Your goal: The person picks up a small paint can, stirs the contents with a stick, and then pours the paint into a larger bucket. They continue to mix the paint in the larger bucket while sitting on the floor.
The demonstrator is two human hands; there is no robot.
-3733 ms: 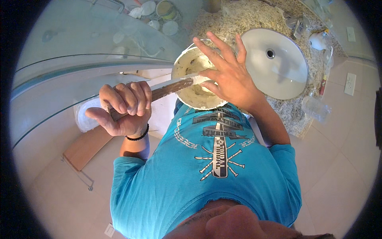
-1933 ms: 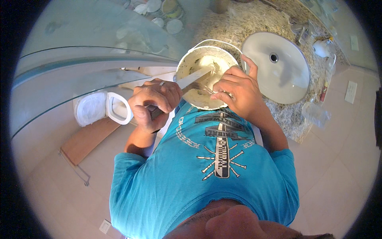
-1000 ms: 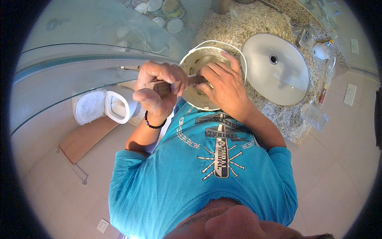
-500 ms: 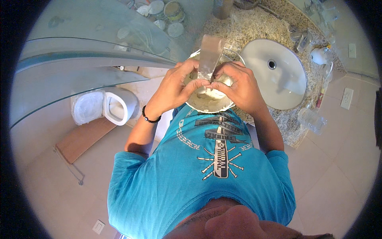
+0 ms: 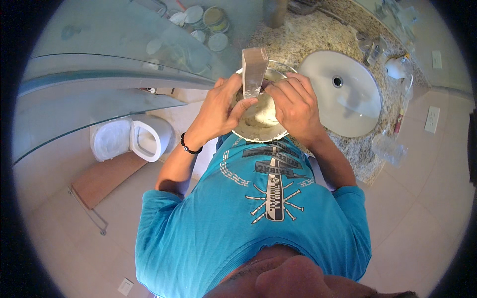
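Note:
A white bucket (image 5: 257, 135) with pale, paste-like stuff inside stands in front of my belly. Over it a tapered, brownish-grey putty knife (image 5: 254, 67) points away from me, wide end up, with whitish smears on its narrow lower part. My left hand (image 5: 222, 107) is closed on that lower part from the left, thumb lying across the near side. My right hand (image 5: 297, 105) is over the bucket's right side, fingers bent and closed, their tips by the knife's right edge. Its thumb is hidden, and whether it holds anything cannot be seen.
To the right, an oval white sink (image 5: 343, 116) is set in a speckled stone counter (image 5: 298, 35), with a clear plastic container (image 5: 389, 149) near its edge. Glass panels (image 5: 119, 77) extend on the left, with tins (image 5: 215, 19) beyond them. A toilet (image 5: 158, 134) stands below left.
My right hand has turned, its thumb moving away from my left thumb and out of sight. The putty knife has tilted and shifted slightly left, still in my left hand.

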